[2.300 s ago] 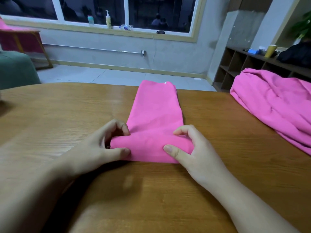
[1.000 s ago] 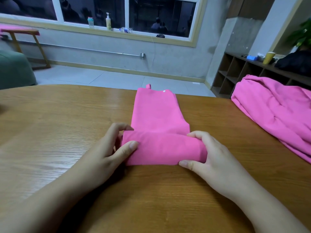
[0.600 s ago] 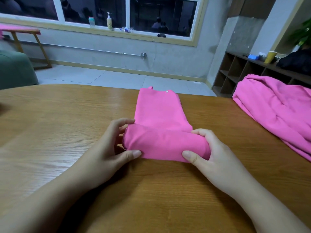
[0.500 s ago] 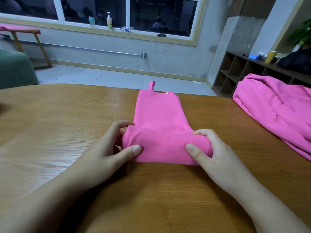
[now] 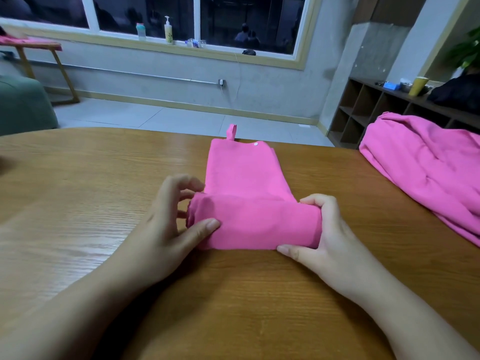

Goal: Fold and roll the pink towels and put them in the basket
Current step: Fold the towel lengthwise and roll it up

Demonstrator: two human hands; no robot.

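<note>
Rolling is the step in hand: the folded pink cloth towel (image 5: 246, 178) lies in the middle of the round wooden table (image 5: 78, 178), its near end wound into a thick roll. The left hand (image 5: 166, 229) and the right hand (image 5: 330, 237) curl around the two ends of the roll, thumbs in front. Both should push evenly and tightly, so the edges stay aligned up to the small hanging loop (image 5: 231, 131). No basket is visible.

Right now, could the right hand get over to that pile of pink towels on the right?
Probably yes: bare table lies between the right hand and the pile, but that hand holds the rolled towel.
</note>
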